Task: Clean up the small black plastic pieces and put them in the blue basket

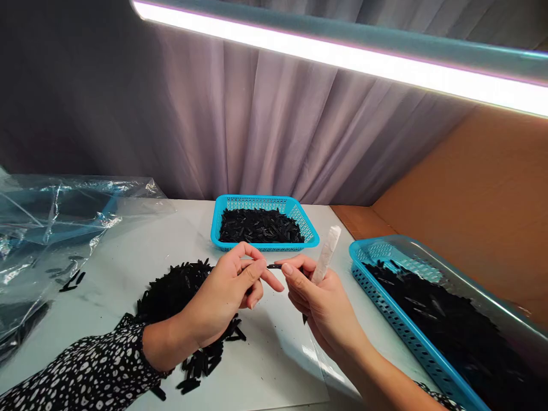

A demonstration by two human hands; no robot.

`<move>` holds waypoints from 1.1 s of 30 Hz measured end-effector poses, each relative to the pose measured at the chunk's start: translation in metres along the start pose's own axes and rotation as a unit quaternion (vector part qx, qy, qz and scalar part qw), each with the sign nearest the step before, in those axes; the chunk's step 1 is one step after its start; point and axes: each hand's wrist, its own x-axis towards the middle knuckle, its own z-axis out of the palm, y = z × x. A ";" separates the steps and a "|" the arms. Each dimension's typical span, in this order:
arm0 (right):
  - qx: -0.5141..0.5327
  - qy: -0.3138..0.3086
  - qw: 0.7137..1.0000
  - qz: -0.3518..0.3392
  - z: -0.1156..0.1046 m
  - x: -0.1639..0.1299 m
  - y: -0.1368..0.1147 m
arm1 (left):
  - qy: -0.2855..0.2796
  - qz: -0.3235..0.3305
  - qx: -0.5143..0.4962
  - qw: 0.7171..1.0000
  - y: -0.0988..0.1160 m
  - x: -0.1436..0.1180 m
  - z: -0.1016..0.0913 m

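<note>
the left hand [240,279] pinches one end of a slim black piece [274,266]; the right hand [319,297] grips its other end, plus a tilted white-wrapped handle [327,254]; the piece bridges the two hands above the white tabletop [282,365]; a black pile [171,294] lies by the left wrist; a blue basket [291,247] stands beyond.

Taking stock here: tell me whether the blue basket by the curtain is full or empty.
Neither: partly filled. Black pieces lie across the basket, but its perforated far wall shows bare above them.
</note>
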 end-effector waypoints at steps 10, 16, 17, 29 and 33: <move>0.026 -0.007 1.000 0.002 0.001 -0.001 -0.001 | 0.012 -0.018 0.017 1.000 -0.002 0.000 -0.003; 0.003 -0.021 1.000 -0.009 -0.001 0.000 0.000 | -0.015 -0.034 0.006 0.999 0.000 -0.001 -0.001; 0.001 -0.022 1.000 -0.010 -0.001 0.000 0.001 | -0.020 -0.037 0.005 0.999 0.000 -0.001 0.000; -0.145 -0.005 0.980 -0.139 0.003 -0.007 0.001 | -0.043 0.020 0.057 0.997 -0.009 -0.001 -0.003; -0.134 0.002 0.982 -0.130 0.000 -0.006 0.000 | -0.044 0.040 0.060 0.996 -0.009 -0.002 0.000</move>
